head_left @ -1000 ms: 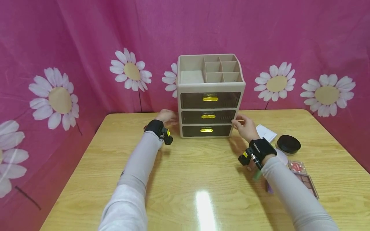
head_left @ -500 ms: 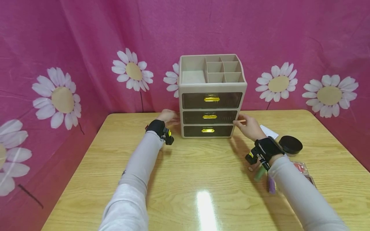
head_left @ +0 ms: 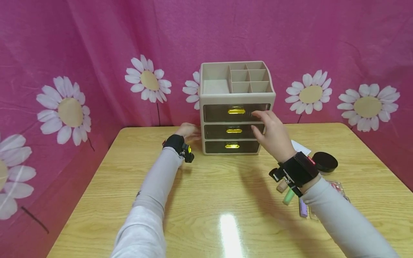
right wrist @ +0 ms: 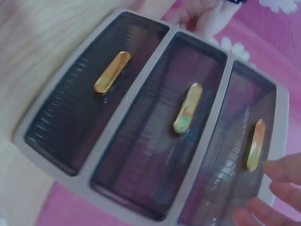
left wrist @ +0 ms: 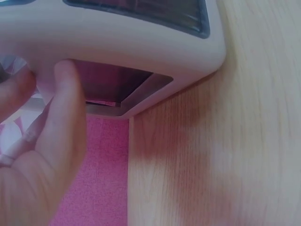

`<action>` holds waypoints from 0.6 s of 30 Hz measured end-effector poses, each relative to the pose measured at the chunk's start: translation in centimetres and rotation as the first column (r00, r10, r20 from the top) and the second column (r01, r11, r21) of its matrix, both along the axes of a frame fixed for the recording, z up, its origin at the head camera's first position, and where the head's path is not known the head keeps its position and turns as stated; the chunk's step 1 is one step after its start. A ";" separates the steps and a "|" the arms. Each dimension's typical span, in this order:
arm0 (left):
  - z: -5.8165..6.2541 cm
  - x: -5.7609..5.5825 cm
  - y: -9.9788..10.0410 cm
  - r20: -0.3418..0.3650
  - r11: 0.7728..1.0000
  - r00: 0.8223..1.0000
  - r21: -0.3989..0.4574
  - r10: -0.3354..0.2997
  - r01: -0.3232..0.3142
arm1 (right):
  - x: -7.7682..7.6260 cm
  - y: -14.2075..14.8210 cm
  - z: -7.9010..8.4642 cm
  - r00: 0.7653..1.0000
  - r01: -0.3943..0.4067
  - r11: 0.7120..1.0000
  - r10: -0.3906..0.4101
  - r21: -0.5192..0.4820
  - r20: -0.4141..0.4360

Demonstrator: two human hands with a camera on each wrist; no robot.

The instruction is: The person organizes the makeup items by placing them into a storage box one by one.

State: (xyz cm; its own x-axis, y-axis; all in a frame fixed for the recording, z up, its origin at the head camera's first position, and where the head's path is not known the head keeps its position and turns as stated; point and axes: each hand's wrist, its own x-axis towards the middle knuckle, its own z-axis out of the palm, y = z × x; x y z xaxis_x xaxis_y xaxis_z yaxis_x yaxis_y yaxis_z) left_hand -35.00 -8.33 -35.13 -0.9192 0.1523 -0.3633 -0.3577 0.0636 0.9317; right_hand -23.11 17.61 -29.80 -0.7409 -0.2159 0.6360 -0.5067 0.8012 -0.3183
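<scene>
Organizer [head_left: 237, 122] stands upright on the tabletop [head_left: 193, 200], near its far edge, with its front toward the wearer. It has three dark, see-through drawers, one above another, all pushed in, each with a gold handle [head_left: 236, 111]. Its open top is divided into one larger compartment on the left and six small ones on the right.

The left hand [head_left: 188, 130] is at the organizer's left side; in the left wrist view its extended fingers [left wrist: 68, 108] touch the side frame by a cut-out, relaxed rather than clenched. The right hand [head_left: 275, 134] is at the right part of the front, thumb and fingers apart and holding nothing. In the right wrist view the fingers are near the top drawer's handle; whether any of them touches the front I cannot tell.

To the right, partly behind the right wristband [head_left: 301, 172] and sleeve [head_left: 345, 215], lie a tan tube [head_left: 282, 186], a green tube [head_left: 289, 196] and a purple tube [head_left: 303, 208]. Beyond them are a round black jar [head_left: 325, 162] and a flat white thing [head_left: 300, 148]. A pink cloth [head_left: 226, 28] printed with white daisies [head_left: 149, 80] hangs behind the tabletop.
</scene>
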 end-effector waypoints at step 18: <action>-0.3 -0.3 0.2 0.003 1.000 1.000 0.004 0.010 -0.010 | -3.6 -4.5 0.2 0.964 -0.042 0.955 0.116 0.292 -0.240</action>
